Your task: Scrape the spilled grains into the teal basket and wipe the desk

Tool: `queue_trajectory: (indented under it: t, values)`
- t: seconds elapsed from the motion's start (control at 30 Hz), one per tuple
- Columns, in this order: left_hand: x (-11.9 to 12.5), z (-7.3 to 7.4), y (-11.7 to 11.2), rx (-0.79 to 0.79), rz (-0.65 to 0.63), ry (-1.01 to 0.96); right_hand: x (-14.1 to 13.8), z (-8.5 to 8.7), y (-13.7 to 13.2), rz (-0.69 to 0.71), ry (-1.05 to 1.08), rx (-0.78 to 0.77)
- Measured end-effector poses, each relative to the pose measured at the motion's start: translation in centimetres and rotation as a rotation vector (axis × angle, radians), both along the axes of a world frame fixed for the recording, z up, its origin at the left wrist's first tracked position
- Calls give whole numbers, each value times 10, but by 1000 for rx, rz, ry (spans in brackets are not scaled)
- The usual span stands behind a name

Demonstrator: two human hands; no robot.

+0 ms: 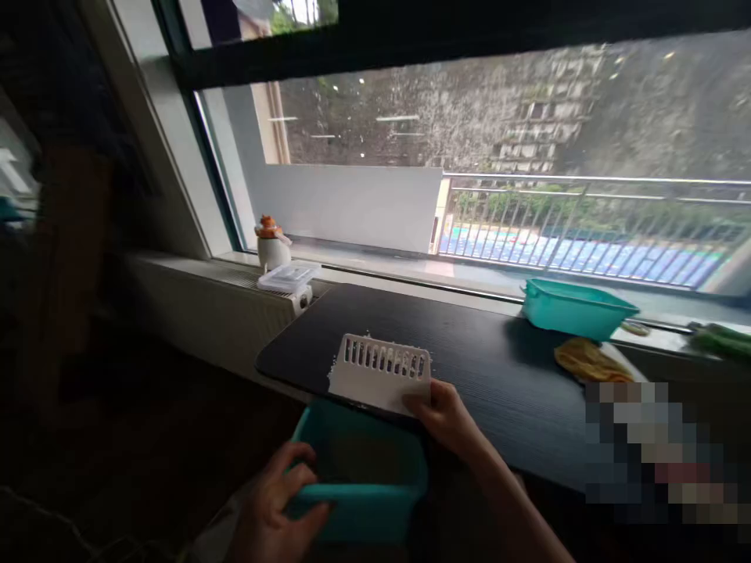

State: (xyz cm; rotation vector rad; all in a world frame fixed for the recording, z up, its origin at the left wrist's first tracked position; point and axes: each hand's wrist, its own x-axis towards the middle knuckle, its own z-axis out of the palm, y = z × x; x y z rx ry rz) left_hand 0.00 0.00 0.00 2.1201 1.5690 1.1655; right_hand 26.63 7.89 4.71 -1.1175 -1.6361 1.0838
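Observation:
My right hand pinches the right end of a flat white plastic plate with a row of slots along its far side. The plate lies at the near edge of the black tabletop, and small white bits show around its rim and through the slots. Just below that edge is a teal plastic basin, tucked close against the table. My left hand is closed on the basin's left rim, fingers over the inside. The basin's inside is dark, so its contents cannot be made out.
Toward the back right, a second teal basin stands by the window, with a yellow-brown cloth nearer. A clear plastic lid and a white jar with an orange top sit on the radiator at left. A blurred-out patch covers the right.

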Motion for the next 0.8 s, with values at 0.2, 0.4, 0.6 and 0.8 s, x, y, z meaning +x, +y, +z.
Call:
queue_trajectory:
  t: [0.2,0.4,0.6,0.8]
  values:
    - [3,4,-2,13,11,-23,-1,3,0,-8,20,-27]
    - [6,9,-1,73,13,-25,0,7,-3,73,86,-47]
    - [6,11,-1,72,10,-20,0,7,-2,57,99,-53]
    - [2,11,-2,63,3,17,9,8,-2,80,122,-86]
